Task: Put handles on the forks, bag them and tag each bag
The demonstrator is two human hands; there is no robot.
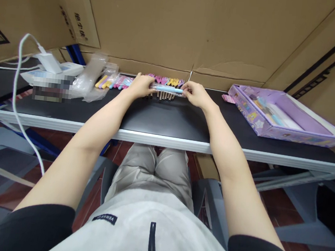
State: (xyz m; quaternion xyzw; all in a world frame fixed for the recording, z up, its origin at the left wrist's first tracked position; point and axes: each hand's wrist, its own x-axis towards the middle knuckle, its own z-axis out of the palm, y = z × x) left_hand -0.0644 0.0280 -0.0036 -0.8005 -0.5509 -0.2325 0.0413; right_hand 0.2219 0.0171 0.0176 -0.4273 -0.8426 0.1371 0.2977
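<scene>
One white cable (16,80) looped up at the far left and ran into a white adapter (50,63), which sat on top of a pale box on the black table (168,121). Just right of that, clear plastic bags (89,74) lay crumpled, and beside them a group of yellow, pink and blue wrapped pieces (103,82) fanned out toward me. Next came my left hand (142,86), its fingers closed around the left end of a light-blue pen (169,89) in a clear sleeve. The pen lay nearly level between my two hands, above the table near its far side. Behind it showed a row of pink, yellow and purple tops (162,79), with slim dark-tipped ends poking out below; they looked like more pens, though my grip and the plastic hid too much to be sure. My right hand (195,94) pinched the other end of the sleeve between thumb and fingers. Well to the right of it, a small pink packet (228,98) rested just beside an open purple box (299,137), and inside that lay several pen-like pieces (267,108), blue and tan among them. Brown cardboard (178,30) stood behind everything.
</scene>
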